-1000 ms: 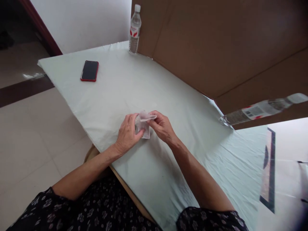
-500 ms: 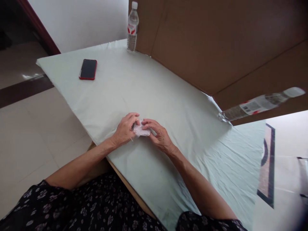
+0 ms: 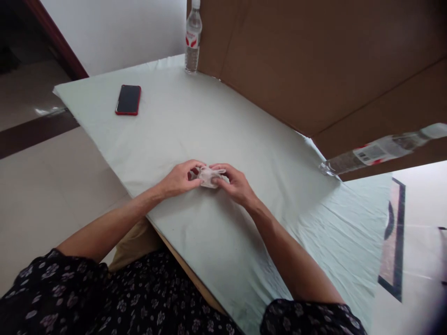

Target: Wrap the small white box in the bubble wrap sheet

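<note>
Between my hands, above the pale green cloth, is a small whitish, partly see-through packet (image 3: 208, 177). A thin white loop or strip shows along its top right side, and its exact kind is unclear. My left hand (image 3: 183, 177) grips its left end, with thumb and bent fingers closing in from the side. From the right, my right hand (image 3: 233, 182) pinches the other end, thumb below and fingers above. Parts of the packet are covered by the fingertips.
A phone in a red case (image 3: 128, 100) lies at the table's far left. One water bottle (image 3: 192, 44) stands at the back; another bottle (image 3: 373, 150) is at the right. Behind rises a large brown cardboard panel (image 3: 296, 60). The cloth-covered table (image 3: 167, 116) ends along my left.
Both hands have shifted slightly away from me with the packet and turned it. The thin white loop now shows on top. The view has tilted a little.
</note>
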Available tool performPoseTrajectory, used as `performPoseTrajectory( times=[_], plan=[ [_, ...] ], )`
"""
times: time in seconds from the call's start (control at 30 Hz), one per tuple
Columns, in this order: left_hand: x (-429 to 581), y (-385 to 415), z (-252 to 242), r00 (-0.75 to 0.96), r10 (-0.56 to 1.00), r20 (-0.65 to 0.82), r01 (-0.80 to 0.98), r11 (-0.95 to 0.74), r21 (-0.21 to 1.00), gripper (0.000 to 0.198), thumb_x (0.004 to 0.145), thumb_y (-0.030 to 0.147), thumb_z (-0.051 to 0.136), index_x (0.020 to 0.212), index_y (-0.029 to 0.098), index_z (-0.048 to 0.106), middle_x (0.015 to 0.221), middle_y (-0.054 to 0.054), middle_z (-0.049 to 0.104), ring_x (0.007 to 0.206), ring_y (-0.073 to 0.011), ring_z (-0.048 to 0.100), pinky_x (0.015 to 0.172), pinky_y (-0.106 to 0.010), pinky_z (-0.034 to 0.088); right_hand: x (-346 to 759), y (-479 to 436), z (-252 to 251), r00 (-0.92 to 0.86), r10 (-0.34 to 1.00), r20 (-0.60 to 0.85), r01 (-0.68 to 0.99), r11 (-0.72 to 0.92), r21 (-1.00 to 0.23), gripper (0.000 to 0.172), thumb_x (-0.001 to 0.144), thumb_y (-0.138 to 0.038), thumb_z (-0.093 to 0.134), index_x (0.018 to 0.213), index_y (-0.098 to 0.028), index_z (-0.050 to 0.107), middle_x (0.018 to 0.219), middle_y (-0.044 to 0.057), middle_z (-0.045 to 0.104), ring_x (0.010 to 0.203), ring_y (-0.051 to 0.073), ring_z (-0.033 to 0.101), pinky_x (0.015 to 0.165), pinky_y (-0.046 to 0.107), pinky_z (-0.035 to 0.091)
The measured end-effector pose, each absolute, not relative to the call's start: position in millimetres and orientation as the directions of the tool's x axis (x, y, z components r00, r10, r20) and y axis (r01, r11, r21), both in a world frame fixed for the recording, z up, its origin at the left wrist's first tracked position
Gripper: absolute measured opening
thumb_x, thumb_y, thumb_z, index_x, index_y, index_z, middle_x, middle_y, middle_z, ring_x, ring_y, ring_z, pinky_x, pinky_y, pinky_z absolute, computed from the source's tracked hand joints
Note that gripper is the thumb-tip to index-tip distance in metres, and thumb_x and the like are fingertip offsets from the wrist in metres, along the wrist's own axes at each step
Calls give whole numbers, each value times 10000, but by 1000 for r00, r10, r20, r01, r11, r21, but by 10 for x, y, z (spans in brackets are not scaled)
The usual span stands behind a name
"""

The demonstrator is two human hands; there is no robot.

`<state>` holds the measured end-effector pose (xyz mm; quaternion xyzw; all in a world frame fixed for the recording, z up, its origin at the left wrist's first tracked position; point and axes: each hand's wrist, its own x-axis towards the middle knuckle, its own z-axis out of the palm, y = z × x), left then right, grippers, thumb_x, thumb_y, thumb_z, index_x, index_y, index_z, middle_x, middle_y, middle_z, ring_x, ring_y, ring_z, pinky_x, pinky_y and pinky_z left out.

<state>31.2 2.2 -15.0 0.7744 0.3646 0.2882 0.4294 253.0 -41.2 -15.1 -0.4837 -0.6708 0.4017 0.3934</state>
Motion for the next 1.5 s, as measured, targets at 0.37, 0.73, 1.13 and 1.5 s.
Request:
performPoseTrajectory(
  times=[0.37,0.73,1.13,1.5],
  plan=[
    [471,66,-125,475,857,-201,237,96,967,248,829,376,619,944,157,632,596,51,561,468,-83,468,443,-202,358,2380,-476,-233,13,981,-193,149,-193,-970,506,838,-598,633,1152,-201,624,821,9,660,662,150,618,644,291,546],
    [472,-16,-206,379,921,-88,181,20,983,177,849,358,613,874,198,542,631,56,583,529,-92,537,500,-194,405,2418,-670,-356,28,996,-85,214,-89,-973,684,710,-632,793,1197,-233,526,1122,87,676,897,187,662,808,345,552],
    [459,-16,-193,391,910,-137,121,96,988,297,808,320,624,1060,167,584,677,47,602,553,-95,532,519,-206,417,2434,-567,-210,-52,983,-178,354,-148,-923,714,689,-528,782,1275,-170,584,981,64,695,752,169,585,679,317,471],
    [434,-46,-261,418,904,-90,71,67,995,196,850,329,624,934,156,661,758,10,645,644,-99,561,591,-204,455,2456,-587,-229,-104,979,-177,349,-131,-928,699,691,-494,793,1280,-206,553,936,27,653,684,141,513,628,292,437]
  ],
)
